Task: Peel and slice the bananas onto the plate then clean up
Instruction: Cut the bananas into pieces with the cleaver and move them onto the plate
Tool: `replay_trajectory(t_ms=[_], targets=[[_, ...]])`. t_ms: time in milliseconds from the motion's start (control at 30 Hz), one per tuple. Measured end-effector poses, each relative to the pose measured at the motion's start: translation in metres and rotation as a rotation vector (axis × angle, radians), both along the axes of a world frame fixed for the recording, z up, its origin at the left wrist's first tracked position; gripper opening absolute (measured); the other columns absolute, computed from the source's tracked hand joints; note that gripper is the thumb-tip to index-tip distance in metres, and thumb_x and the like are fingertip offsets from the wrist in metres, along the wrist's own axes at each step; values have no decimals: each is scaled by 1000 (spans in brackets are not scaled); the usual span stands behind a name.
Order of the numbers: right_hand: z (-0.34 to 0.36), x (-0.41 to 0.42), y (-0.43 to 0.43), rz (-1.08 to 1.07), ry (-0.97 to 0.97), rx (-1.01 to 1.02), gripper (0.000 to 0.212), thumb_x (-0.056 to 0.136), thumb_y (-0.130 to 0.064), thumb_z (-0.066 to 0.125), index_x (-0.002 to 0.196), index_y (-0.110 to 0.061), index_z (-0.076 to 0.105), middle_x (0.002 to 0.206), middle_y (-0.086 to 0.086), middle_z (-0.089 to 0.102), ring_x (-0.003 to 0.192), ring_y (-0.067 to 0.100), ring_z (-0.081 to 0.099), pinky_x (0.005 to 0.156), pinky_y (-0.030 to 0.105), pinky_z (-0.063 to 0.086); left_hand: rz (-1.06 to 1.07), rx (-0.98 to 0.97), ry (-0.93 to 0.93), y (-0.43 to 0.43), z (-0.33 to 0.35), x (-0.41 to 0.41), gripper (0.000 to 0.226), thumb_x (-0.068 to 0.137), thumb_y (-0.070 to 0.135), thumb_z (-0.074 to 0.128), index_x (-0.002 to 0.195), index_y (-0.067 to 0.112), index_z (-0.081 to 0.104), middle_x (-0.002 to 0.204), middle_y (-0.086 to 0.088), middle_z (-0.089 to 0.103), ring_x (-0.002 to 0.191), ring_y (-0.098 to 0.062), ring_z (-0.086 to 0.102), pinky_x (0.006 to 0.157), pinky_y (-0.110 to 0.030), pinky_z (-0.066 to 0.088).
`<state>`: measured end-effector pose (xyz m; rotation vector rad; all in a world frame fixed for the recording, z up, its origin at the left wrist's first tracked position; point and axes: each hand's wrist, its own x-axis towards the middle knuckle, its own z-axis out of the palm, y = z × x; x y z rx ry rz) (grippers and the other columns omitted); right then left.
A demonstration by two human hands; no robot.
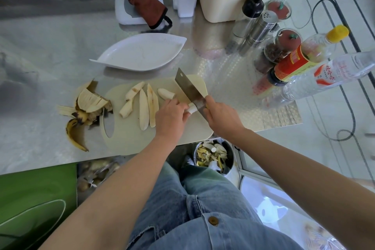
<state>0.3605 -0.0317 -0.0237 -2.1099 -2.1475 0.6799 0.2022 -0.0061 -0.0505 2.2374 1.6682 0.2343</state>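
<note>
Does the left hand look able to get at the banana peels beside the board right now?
Likely yes, once the left hand drops the banana piece it holds at the knife. The peels lie uncovered on its side, only flat slices between.

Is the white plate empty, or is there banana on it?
Empty: the plate shows bare white; the banana slices lie on the cutting board.

Water bottle (334, 75) label reads 娃哈哈
</note>
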Motion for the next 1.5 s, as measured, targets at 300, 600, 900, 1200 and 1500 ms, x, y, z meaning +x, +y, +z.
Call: replay_trajectory(t_ms=[300,600,900,1200,1500], targets=[[3,2,5,4,27,21,21,101,-25,37,115,-10,43,72,1,50,59,26,49,53,31,36,6,-5,-1,0,0,0,20,89,34,66,105,22,69,105,1,64,102,-19,53,66,-24,34],[-2,-1,-1,7,-14,-41,21,100,-24,36,116,-10,39,77,6,55,61,27,48,56,33,40,17,-6,-17,0,0,0,20,88,32,67,104,21,70,97,1,64,94,-17,52,64,-25,32],[1,3,4,-22,67,42,16,100,-23,38,110,-11,42,70,3,52,57,25,49,52,31,36,12,-11,-3,-2,0,-2,22,89,33,66,106,18,69,100,-1,62,97,-19,53,65,-24,33],[2,1,2,2,57,20,22,100,-25,37,115,-10,43,71,0,49,57,23,48,53,33,41,26,1,-9,-3,1,-2,22,89,33,66,104,18,69,100,0,63,94,-17,53,65,-22,31],[-2,-1,-2,1,21,9,20,101,-22,36,115,-9,42,70,-1,46,51,18,40,47,27,27,23,-12,-20,-2,-1,-3,23,88,31,67,106,17,70,99,-1,64,94,-18,52,66,-24,33]])
